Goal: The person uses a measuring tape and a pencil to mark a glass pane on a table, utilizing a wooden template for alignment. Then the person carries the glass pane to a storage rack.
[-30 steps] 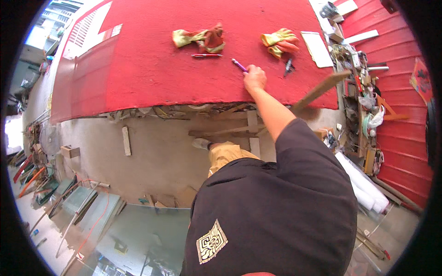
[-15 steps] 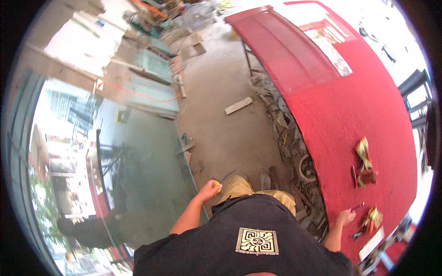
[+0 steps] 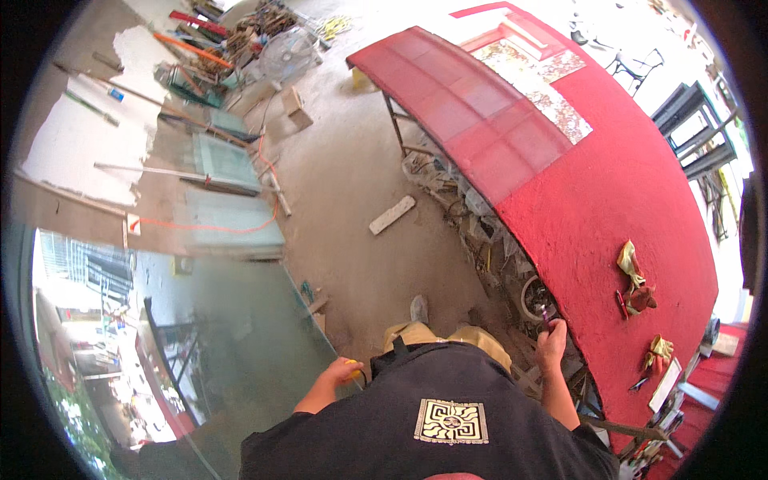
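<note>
My left hand (image 3: 336, 374) is closed around a small yellow object (image 3: 353, 364), mostly covered by the fingers. It is beside the edge of a large upright glass sheet (image 3: 256, 344). My right hand (image 3: 551, 346) grips a slim tool with a dark purplish handle (image 3: 546, 314), pointing away from me, just off the left edge of a red-covered table (image 3: 616, 192). On that table lie a yellowish work glove (image 3: 659, 350), a second glove (image 3: 628, 260) with a reddish-brown part, a small red tool (image 3: 621, 304) and dark pliers (image 3: 638, 384).
A glass sheet (image 3: 480, 104) covers the table's far part. Glass panes (image 3: 228, 212) lean on the left wall with an orange cord (image 3: 200, 230). A pale strip (image 3: 392, 215) lies on the floor, a fan (image 3: 284, 54) stands farther back, and clutter (image 3: 480, 216) fills the space under the table.
My right hand has moved left with the tool, from over the red table to beside its edge. My left hand has shifted slightly left and nearer. The view has turned, and my foot is farther forward.
</note>
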### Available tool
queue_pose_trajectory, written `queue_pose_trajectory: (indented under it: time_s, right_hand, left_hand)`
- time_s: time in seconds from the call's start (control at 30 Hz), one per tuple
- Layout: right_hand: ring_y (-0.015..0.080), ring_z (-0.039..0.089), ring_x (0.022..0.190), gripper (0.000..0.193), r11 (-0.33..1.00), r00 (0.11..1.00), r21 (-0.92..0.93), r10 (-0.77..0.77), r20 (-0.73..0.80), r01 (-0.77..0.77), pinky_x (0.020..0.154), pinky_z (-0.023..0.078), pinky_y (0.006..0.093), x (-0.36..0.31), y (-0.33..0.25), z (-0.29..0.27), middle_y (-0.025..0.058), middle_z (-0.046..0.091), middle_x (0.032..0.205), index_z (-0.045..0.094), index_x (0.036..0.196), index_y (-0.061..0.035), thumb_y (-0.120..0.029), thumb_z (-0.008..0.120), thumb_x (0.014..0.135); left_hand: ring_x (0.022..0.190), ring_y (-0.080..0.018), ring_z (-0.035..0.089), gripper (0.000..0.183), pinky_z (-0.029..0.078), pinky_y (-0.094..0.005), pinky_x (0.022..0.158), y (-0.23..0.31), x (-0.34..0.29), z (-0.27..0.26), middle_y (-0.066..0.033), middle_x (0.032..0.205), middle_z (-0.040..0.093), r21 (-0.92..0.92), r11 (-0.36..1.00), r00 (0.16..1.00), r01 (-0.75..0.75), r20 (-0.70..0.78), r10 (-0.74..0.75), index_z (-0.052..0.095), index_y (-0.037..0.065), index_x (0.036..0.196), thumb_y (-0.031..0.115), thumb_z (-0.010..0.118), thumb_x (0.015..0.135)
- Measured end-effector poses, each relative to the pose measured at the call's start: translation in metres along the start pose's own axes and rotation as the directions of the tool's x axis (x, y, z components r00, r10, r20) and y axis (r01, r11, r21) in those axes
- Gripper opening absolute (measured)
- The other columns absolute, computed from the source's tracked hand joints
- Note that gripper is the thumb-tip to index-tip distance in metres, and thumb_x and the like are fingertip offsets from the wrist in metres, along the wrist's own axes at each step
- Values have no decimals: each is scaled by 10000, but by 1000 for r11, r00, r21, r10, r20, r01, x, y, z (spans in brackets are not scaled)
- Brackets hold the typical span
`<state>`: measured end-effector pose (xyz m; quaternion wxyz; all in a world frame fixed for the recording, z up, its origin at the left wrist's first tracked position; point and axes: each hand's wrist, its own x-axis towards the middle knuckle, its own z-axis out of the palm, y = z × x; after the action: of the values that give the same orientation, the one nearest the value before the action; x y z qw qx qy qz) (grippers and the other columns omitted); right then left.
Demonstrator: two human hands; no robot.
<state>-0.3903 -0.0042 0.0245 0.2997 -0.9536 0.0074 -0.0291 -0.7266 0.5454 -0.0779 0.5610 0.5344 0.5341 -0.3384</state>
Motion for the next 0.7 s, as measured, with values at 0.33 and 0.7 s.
queue_pose_trajectory:
  time_s: [0.33,0.7]
  right_hand:
    - [398,716,901,420,776,786,-145,618,-25,-614,819,532,480,-126,18,-49,234,736,953,736,1007,-13,-429,690,973]
    - [312,683,986,464,311,140,259,843,-519,-914,839,527,433,-276,291,-138,144,718,1156,653,1305,-56,-450,594,1067]
  left_hand:
    - [999,-252,689,639,597,-412,839,249,51,-41,-110,1178,671,220,865,862,-450,-146,485,553,80,1301,209,901,781]
    - [1108,-301,710,693,581,-418,939,170,82,66,-170,1201,727,514,729,850,-452,2,526,654,90,1300,351,917,714]
